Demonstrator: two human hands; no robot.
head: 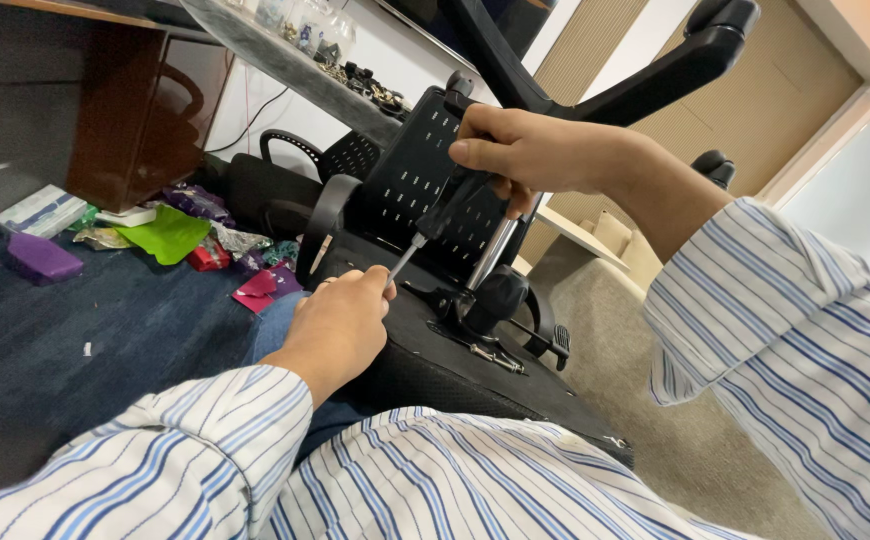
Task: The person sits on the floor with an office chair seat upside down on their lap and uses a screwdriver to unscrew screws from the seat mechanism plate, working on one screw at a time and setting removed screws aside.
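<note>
An overturned black office chair lies in front of me, its seat underside (475, 370) facing up and its gas column (495, 250) rising toward the wheeled base legs (645, 75). My right hand (530, 150) is closed around the black handle of a screwdriver (435, 220), whose metal shaft slants down to the left. My left hand (340, 320) rests on the seat's edge with its fingertips pinched at the screwdriver tip. The black mechanism plate (480, 345) sits just right of that hand. What lies under the fingertips is hidden.
Colourful wrappers and paper scraps (170, 235) lie on the dark blue carpet (75, 340) at left, beside a purple box (43, 257). A brown wooden cabinet (135, 110) stands behind. A glass-topped table edge (295, 65) holds small parts. Beige carpet (655, 420) spreads to the right.
</note>
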